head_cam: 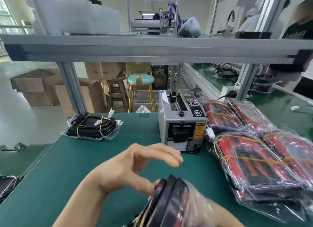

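Note:
A stack of black flat parts [165,199], partly inside a clear plastic bag, stands on edge low in the middle of the view above the green bench [67,176]. My right hand [201,203] comes in from the lower right and holds the stack through the plastic; its fingers are mostly hidden by the bag. My left hand [135,165] hovers just left of the stack with its fingers stretched out to the right, the thumb touching the stack's near edge.
A grey tape dispenser machine [183,125] stands behind my hands. Several bagged red-and-black packs [254,159] bound with rubber bands lie to the right. A bagged black cable coil [93,126] lies at the far left. An aluminium shelf beam [152,48] crosses overhead. A person [301,32] stands at the far right.

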The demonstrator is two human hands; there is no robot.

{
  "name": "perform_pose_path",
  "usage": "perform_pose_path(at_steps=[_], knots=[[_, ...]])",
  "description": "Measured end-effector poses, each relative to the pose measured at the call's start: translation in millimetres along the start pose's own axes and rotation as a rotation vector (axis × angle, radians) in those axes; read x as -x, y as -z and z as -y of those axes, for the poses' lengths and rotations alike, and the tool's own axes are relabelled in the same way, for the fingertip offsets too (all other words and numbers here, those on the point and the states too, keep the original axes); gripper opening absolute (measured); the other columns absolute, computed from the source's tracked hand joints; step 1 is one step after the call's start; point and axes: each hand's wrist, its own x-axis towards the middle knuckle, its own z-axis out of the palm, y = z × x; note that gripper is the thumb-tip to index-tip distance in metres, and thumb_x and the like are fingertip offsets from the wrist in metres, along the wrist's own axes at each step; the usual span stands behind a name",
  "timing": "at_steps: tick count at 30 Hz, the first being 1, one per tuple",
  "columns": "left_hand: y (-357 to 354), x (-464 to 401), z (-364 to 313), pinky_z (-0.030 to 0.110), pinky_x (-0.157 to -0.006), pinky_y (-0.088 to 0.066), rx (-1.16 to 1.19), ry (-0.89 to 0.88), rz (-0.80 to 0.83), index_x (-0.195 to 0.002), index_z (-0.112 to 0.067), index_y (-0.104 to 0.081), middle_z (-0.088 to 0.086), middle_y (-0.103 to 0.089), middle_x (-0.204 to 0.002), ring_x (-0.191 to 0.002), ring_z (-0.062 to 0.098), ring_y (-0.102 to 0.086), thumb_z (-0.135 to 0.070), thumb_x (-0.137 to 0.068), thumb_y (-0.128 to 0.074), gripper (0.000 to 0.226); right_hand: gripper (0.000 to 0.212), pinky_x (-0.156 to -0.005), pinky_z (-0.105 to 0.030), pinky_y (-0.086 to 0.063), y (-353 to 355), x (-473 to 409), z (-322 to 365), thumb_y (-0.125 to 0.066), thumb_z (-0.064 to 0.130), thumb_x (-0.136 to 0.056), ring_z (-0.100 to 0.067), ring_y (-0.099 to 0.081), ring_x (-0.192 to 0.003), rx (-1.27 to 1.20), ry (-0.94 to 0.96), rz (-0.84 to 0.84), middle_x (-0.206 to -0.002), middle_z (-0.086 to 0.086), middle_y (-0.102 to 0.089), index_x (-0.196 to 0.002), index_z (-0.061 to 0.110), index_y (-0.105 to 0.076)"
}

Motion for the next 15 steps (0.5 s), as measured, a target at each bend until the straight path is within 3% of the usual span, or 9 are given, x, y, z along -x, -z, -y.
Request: perform_pose_path(at_steps=[3, 6, 7, 10, 12, 15], knots=[[-3, 19, -2, 0.027, -0.099, -0.046, 0.024, 0.122, -0.426, -0.105, -0.015, -0.073, 0.008, -0.068, -0.117, -0.117, 0.023, -0.059, -0.019, -0.076, -0.072, 0.029, 0.033, -0.085, -0.017, -0.045, -9, -2, -16, -0.079, 0.025, -0.076, -0.01, -0.06, -0.097, 0.153, 0.063, -0.02, -0.104, -0.004, -0.057, -0.104, 0.027, -0.061], [-17, 41, -8, 0.037, -0.083, -0.056, 0.044, 0.229, -0.766, -0.095, -0.023, -0.076, 0.004, -0.074, -0.099, -0.097, 0.019, -0.07, -0.022, -0.084, -0.067, 0.015, 0.044, -0.078, -0.018, -0.047, -10, 2, -24, -0.087, 0.038, -0.064, -0.011, -0.061, -0.093, 0.158, 0.074, -0.147, -0.101, 0.001, -0.052, -0.103, 0.032, -0.067], [-21, 48, -12, 0.035, -0.078, -0.057, 0.045, 0.242, -0.793, -0.095, -0.027, -0.076, 0.004, -0.075, -0.097, -0.093, 0.02, -0.071, -0.027, -0.078, -0.072, 0.017, 0.048, -0.079, -0.022, -0.05, -11, 2, -27, -0.088, 0.043, -0.059, -0.014, -0.063, -0.095, 0.125, 0.065, -0.202, -0.1, 0.003, -0.051, -0.102, 0.033, -0.068], [-37, 59, -22, 0.016, -0.079, -0.052, -0.06, 0.252, -0.633, -0.109, -0.04, -0.067, 0.006, -0.074, -0.099, -0.094, 0.018, -0.07, -0.052, -0.045, -0.085, 0.067, 0.049, -0.079, -0.03, -0.054, -17, 2, -29, -0.088, 0.044, -0.05, -0.022, -0.064, -0.094, 0.074, 0.029, -0.317, -0.098, 0.002, -0.053, -0.095, 0.032, -0.072], [-44, 59, -18, 0.016, -0.083, -0.051, -0.114, 0.211, -0.647, -0.11, -0.045, -0.064, 0.004, -0.073, -0.103, -0.094, 0.018, -0.07, -0.042, -0.049, -0.084, 0.065, 0.047, -0.082, -0.037, -0.054, -14, 2, -25, -0.087, 0.042, -0.051, -0.02, -0.065, -0.093, 0.129, -0.009, -0.315, -0.098, 0.002, -0.055, -0.095, 0.035, -0.071], [-50, 54, -16, 0.019, -0.083, -0.052, -0.11, 0.22, -0.715, -0.109, -0.045, -0.065, 0.003, -0.072, -0.105, -0.088, 0.023, -0.071, -0.03, -0.05, -0.082, 0.063, 0.041, -0.093, -0.042, -0.049, 3, 5, -12, -0.082, 0.028, -0.064, -0.012, -0.065, -0.097, 0.244, -0.093, -0.156, -0.101, 0.008, -0.059, -0.101, 0.036, -0.068]])
